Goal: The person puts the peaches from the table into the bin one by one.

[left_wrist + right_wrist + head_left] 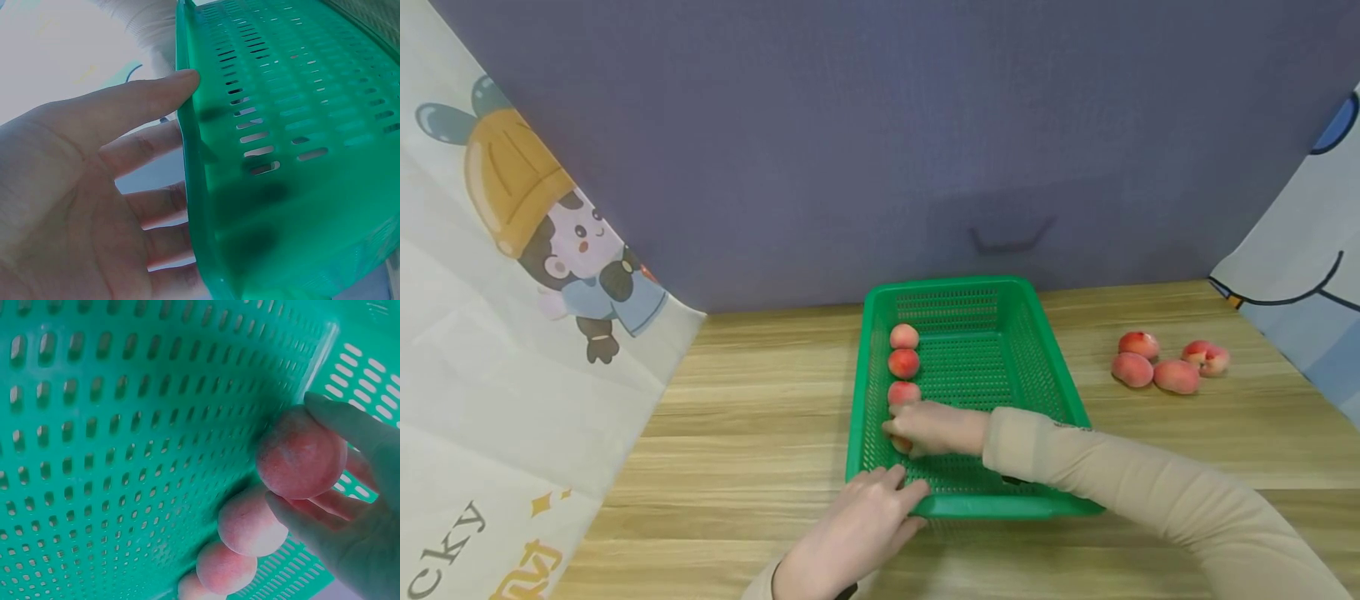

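Observation:
A green plastic basket [977, 506] with slotted walls stands on the wooden table. My right hand [928, 427] reaches inside and holds a peach [301, 453] between thumb and fingers, low against the basket's left side. In the right wrist view, that peach touches the one beside it [250, 522]. Beyond it, more peaches line the left wall, including a pale one [903, 337] at the far end and a redder one [904, 362]. At the near left corner, my left hand [857, 521] grips the rim, thumb outside and fingers over the edge, as the left wrist view [119, 181] shows.
Several peaches [1177, 377] lie in a loose group on the table [752, 442], right of the basket. A grey-blue panel [880, 150] rises behind the basket's far rim. Printed cloths hang along the left side [467, 350] and the right side [1300, 250].

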`<state>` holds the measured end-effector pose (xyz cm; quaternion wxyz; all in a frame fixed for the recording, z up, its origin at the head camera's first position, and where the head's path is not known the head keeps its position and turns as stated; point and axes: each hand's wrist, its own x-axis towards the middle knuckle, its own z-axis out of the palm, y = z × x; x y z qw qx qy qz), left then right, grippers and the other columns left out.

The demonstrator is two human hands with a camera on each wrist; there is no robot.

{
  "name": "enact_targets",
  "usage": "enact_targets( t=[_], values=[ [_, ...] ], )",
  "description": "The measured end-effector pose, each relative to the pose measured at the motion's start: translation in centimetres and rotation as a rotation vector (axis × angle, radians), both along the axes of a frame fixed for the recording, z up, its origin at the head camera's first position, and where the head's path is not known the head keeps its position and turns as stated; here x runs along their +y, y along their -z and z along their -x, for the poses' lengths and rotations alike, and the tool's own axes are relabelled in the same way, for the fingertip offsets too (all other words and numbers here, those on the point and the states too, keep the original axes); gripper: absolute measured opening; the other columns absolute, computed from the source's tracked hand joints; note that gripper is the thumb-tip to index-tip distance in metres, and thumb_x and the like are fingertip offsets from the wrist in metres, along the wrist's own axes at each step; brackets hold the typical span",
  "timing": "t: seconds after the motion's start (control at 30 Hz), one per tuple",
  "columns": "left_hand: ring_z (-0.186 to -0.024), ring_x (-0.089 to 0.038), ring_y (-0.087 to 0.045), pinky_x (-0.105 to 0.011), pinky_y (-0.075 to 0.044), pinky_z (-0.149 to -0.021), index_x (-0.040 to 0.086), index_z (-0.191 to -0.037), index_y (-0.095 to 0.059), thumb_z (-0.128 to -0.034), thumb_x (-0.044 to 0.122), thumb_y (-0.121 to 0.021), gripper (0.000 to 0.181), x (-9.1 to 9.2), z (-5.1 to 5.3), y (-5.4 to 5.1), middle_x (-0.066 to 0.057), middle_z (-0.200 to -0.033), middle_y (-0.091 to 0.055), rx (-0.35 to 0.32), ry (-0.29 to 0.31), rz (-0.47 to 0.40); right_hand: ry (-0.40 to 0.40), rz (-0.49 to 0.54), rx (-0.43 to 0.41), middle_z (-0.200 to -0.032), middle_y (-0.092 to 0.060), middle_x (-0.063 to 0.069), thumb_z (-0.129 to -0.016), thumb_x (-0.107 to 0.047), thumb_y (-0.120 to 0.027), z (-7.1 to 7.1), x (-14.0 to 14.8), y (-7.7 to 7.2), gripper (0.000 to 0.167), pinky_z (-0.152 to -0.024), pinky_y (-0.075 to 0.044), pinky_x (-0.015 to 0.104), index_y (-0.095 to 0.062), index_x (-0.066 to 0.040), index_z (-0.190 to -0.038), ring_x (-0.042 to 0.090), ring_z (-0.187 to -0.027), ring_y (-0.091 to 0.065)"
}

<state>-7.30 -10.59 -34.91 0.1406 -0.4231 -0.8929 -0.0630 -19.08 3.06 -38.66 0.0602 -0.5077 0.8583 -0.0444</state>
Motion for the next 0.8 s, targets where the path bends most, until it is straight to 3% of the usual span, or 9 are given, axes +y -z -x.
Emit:
enact_targets(
  t=[0.3, 0.53, 0.8],
  values=[
    [-0.054, -0.004, -0.041, -0.013, -0.025, -0.049, 0.015, -0.081, -0.059, -0.0725, 0.030, -0.070, 0.020, 0.02, -0.02, 0.07, 0.006, -0.065, -0.044, 0.012, 0.005, -0.004, -0.010, -0.003, 0.024, -0.071, -0.043, -0.007, -0.066, 0.000, -0.063, -0.06, 0.00, 0.25, 0.019, -0.055, -0.035, 0.014, -0.054, -0.016, -0.067, 0.004, -0.061, -0.040],
    [-0.054, -0.005, -0.043, -0.014, -0.027, -0.048, 0.015, -0.083, -0.059, -0.0731, 0.030, -0.069, 0.020, -0.01, -0.02, 0.12, 0.006, -0.065, -0.044, 0.013, 0.003, 0.001, 0.009, -0.004, -0.006, -0.072, -0.042, -0.007, -0.067, 0.000, -0.064, -0.14, 0.00, 0.18, 0.020, -0.055, -0.035, 0.014, -0.053, -0.016, -0.067, 0.005, -0.061, -0.040],
    [-0.055, -0.007, -0.045, -0.015, -0.027, -0.048, 0.015, -0.084, -0.059, -0.0728, 0.030, -0.069, 0.021, 0.00, -0.08, 0.10, 0.006, -0.066, -0.045, 0.020, 0.001, -0.003, 0.033, 0.007, -0.023, -0.070, -0.043, -0.006, -0.067, -0.003, -0.065, -0.03, 0.14, -0.08, 0.018, -0.052, -0.035, 0.016, -0.055, -0.015, -0.076, 0.007, -0.060, -0.040]
  ],
)
